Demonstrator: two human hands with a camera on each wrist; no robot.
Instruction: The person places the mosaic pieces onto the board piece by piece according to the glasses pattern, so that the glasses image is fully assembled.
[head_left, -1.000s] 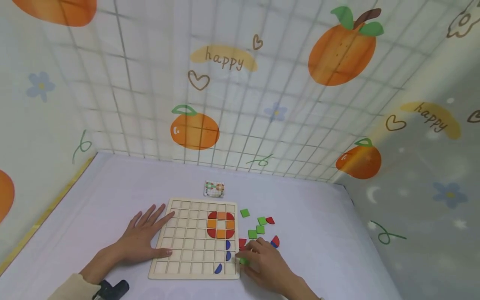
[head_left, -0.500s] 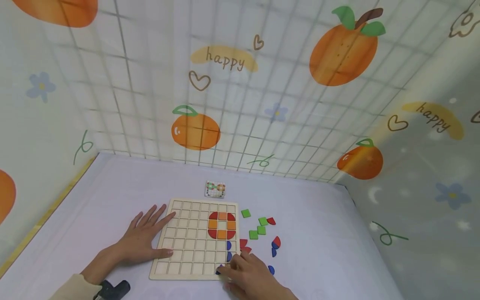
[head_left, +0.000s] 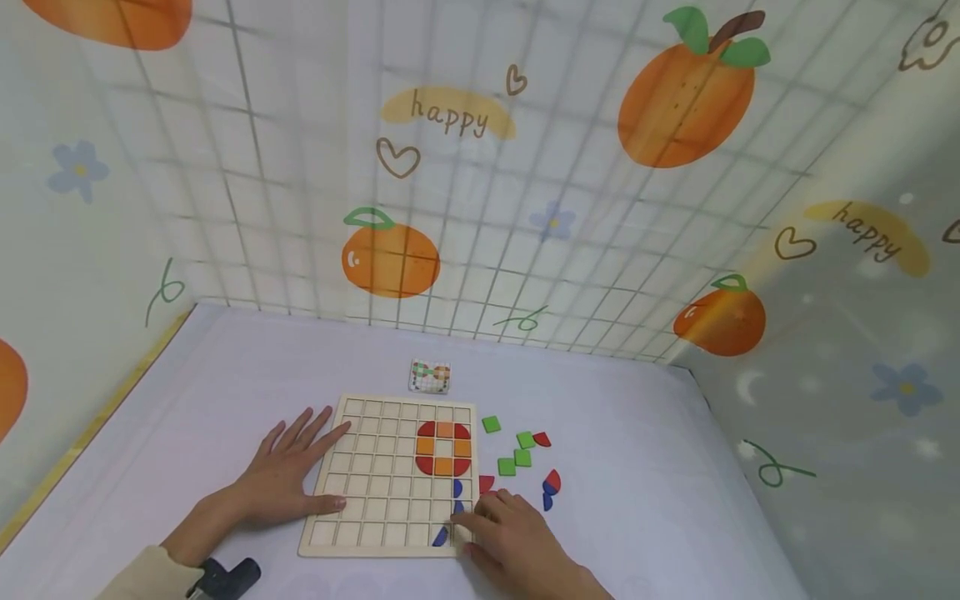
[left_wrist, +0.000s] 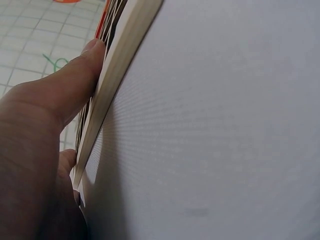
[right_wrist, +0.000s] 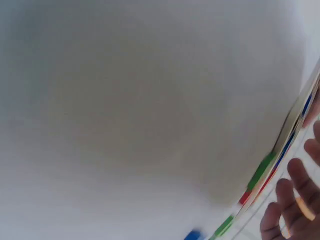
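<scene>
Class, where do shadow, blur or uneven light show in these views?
Head view: the board is fairly evenly lit, the card too small to read clearly, and a pale glow streaks the backdrop at right; left wrist view: a soft shadow falls on the table beside the board's edge; right wrist view: the table dim and grey, the blue piece at the bottom blurred.

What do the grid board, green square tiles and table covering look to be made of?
Grid board: likely light wood, matte; pale beige, with faint lines along its edge in the left wrist view.
Green square tiles: painted wood or plastic, can't tell; flat, even colour.
Table covering: perhaps fabric, matte; faint fine texture in the left wrist view.
</scene>
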